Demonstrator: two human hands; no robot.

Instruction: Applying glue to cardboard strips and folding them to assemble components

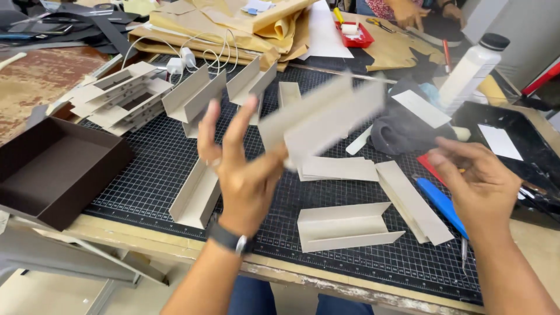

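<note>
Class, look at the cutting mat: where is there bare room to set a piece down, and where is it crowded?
Bare grid shows between the dark tray and the folded strip below the left hand. A narrower band runs along the mat's near edge. The far side, with stacked card pieces, is crowded.

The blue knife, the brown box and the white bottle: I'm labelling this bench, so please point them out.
blue knife point(441, 203), head view, middle of its blue handle.
brown box point(55, 169), head view, its inner floor.
white bottle point(469, 71), head view, middle of its body.
</note>
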